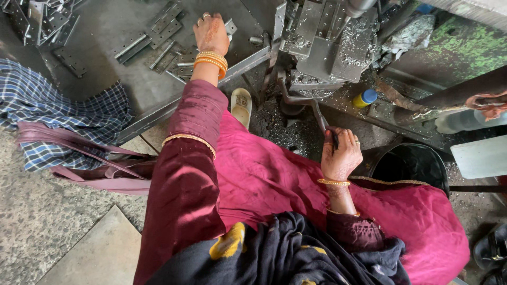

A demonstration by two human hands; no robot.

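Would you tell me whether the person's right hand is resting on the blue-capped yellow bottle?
No, the right hand grips the machine's bent metal lever, while the bottle stands apart from it, beside the machine.

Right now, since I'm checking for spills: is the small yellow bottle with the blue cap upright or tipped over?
Tipped: the yellow bottle lies on its side among metal shavings beside the machine, blue cap on.

A blue-and-white checked cloth (31, 100) lay crumpled at the left, with a maroon strapped bag (79, 158) beside it on the rough concrete floor (37, 221). A cream sandal (241, 105) sat near the metal shavings. A small blue-capped yellow bottle (365, 98) stood by the machine, and a black round bucket (409, 166) sat further right
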